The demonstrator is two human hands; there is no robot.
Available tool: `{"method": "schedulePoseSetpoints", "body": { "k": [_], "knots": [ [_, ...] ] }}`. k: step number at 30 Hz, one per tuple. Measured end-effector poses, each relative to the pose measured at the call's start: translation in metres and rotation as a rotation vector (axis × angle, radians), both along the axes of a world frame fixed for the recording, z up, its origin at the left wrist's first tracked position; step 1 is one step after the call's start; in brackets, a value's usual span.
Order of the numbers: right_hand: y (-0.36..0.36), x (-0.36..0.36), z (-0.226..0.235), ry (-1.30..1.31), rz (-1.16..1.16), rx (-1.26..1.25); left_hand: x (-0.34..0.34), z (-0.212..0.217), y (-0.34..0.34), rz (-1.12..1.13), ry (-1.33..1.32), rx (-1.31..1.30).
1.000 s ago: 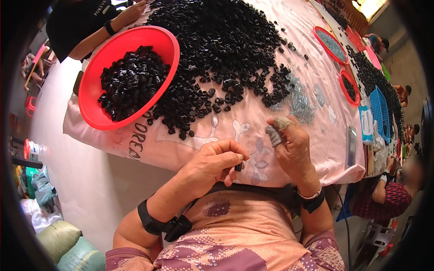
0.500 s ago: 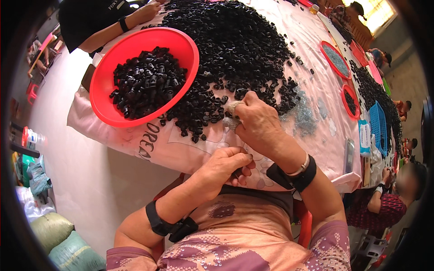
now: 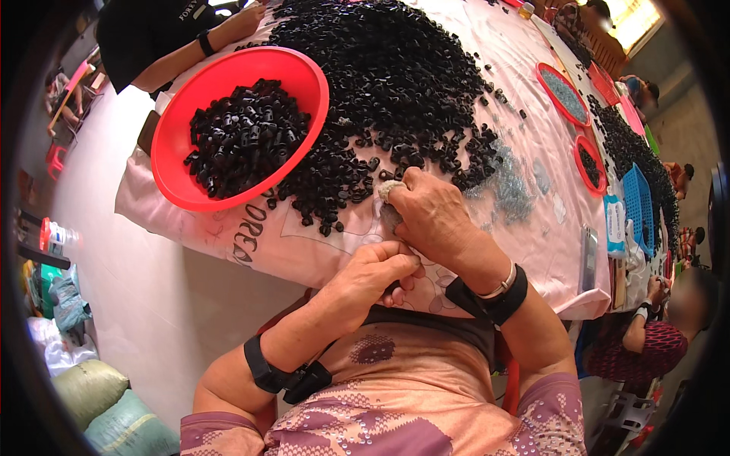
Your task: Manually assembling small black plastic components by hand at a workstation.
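My left hand (image 3: pixel 372 272) is closed near the table's front edge, thumb against its curled fingers. Whatever it pinches is hidden. Just above and right of it, my right hand (image 3: pixel 432 211) is also closed, and pale wrapping covers a couple of its fingers. Anything between those fingertips is too small to make out. Beyond my hands spreads a large heap of small black plastic parts (image 3: pixel 372 76), with loose ones scattered close to my right fingers. To the left stands a red bowl (image 3: pixel 313 129) holding many black cylindrical parts (image 3: pixel 247 137).
Small clear pieces (image 3: pixel 513 190) lie right of the heap. Farther right are a red tray of clear bits (image 3: pixel 564 95), a smaller red tray (image 3: pixel 582 178) and a blue basket (image 3: pixel 637 205). A co-worker's arm (image 3: pixel 228 32) rests at the far left; another person (image 3: pixel 646 334) sits at right.
My right hand has come down toward me, closer to my left hand, which has stayed nearly in place. Both remain closed.
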State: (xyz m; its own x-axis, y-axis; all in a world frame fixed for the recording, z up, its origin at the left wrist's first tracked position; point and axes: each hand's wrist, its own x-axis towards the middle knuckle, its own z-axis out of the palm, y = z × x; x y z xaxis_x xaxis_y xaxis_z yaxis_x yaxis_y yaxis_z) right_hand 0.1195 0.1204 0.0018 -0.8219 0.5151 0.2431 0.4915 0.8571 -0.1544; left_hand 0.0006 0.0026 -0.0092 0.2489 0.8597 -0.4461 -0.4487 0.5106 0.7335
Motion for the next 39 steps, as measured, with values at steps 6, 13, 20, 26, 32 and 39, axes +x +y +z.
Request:
{"method": "schedulePoseSetpoints", "body": {
  "k": [6, 13, 20, 26, 32, 39],
  "knots": [
    [-0.005, 0.016, 0.000, 0.070, -0.005, -0.063, 0.001, 0.001, -0.001, 0.007, -0.021, 0.007],
    [-0.029, 0.052, -0.002, 0.494, -0.225, -0.546, 0.001, 0.004, -0.001, 0.052, -0.032, 0.009],
    [-0.061, 0.070, -0.009, 0.796, -0.027, -0.655, 0.008, 0.000, -0.003, 0.054, -0.073, 0.090],
    [-0.071, 0.083, -0.013, 0.895, -0.085, -0.895, 0.007, 0.001, -0.003, 0.052, 0.015, 0.116],
    [-0.072, 0.085, -0.011, 0.861, -0.054, -0.851, 0.009, 0.001, -0.002, 0.088, -0.045, 0.031],
    [-0.066, 0.091, -0.010, 0.943, -0.226, -0.931, 0.006, 0.001, -0.001, 0.079, -0.054, 0.068]
  ]
}}
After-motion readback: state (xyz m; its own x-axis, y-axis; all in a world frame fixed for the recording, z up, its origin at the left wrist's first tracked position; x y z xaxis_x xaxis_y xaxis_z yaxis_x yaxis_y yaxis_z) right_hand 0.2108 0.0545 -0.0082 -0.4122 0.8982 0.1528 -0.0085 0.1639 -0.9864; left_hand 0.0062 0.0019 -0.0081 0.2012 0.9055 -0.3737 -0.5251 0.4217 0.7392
